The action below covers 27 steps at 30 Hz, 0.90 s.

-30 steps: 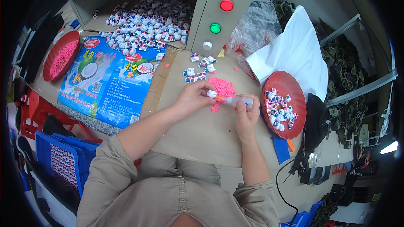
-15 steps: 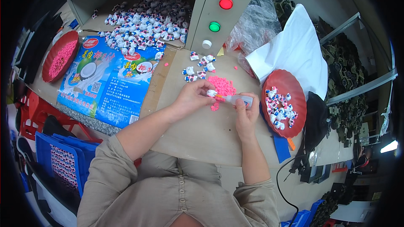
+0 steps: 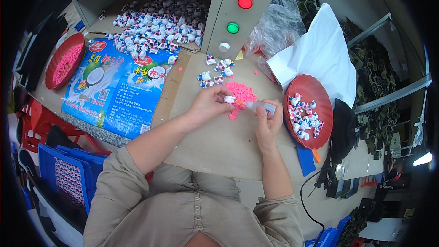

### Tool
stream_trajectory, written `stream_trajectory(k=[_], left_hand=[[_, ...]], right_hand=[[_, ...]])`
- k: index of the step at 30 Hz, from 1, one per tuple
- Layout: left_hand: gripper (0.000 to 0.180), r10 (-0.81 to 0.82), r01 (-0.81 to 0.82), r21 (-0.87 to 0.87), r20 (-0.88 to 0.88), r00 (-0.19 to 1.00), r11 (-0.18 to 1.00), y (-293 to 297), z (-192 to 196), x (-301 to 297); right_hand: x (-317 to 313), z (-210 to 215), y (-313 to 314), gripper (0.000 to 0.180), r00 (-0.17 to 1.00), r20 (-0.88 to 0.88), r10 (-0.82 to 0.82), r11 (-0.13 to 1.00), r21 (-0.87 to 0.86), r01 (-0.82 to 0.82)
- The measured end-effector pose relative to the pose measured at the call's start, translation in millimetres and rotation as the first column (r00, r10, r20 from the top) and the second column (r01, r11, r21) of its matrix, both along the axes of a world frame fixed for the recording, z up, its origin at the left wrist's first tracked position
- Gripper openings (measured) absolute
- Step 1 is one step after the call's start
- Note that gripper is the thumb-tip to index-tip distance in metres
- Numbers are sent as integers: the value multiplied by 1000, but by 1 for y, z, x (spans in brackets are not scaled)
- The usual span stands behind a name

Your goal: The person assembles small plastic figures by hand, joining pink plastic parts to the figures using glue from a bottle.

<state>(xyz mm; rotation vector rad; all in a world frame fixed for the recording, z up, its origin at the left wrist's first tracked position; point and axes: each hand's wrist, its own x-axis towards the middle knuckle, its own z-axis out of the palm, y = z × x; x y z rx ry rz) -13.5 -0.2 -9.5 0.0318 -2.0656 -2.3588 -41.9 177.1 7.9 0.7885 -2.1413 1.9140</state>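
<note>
Between thumb and fingers of my left hand (image 3: pixel 211 103) is a small white figurine (image 3: pixel 229 99). My right hand (image 3: pixel 268 126) is wrapped around a small translucent squeeze bottle (image 3: pixel 265 107), its narrow tip pointing left at the figurine with a small gap. Under and behind the tips lies a loose pile of small pink pieces (image 3: pixel 243 92). Just beyond it, several figurines (image 3: pixel 222 65) in white, blue and pink lie on the brown table covering (image 3: pixel 208 148). To the right, a red scalloped dish (image 3: pixel 307 84) holds more of these figurines.
A grey cabinet (image 3: pixel 218 27) with red and green buttons stands at the back; a heap of figurines (image 3: pixel 157 32) spills from its opening. At left are blue printed cardboard (image 3: pixel 120 103) and a red dish (image 3: pixel 51 66) of pink pieces. A white sheet (image 3: pixel 315 45) lies back right.
The bottle's tip has drawn slightly back to the right from the figurine. In my left fingers the figurine has turned and dipped a little. Everything else stays in place.
</note>
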Motion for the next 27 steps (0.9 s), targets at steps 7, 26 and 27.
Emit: stream_trajectory(k=[7,26,27], left_hand=[[25,27,-25,39,-39,999,999,0,-4,-1],[26,16,3,140,-131,991,990,-6,7,-1],[26,53,-38,196,-70,996,980,-7,9,0]], right_hand=[[1,1,-1,22,998,56,14,1000,-19,-13],[-13,14,13,35,904,421,80,994,-96,-44],[-13,14,14,35,891,445,93,996,-42,-83]])
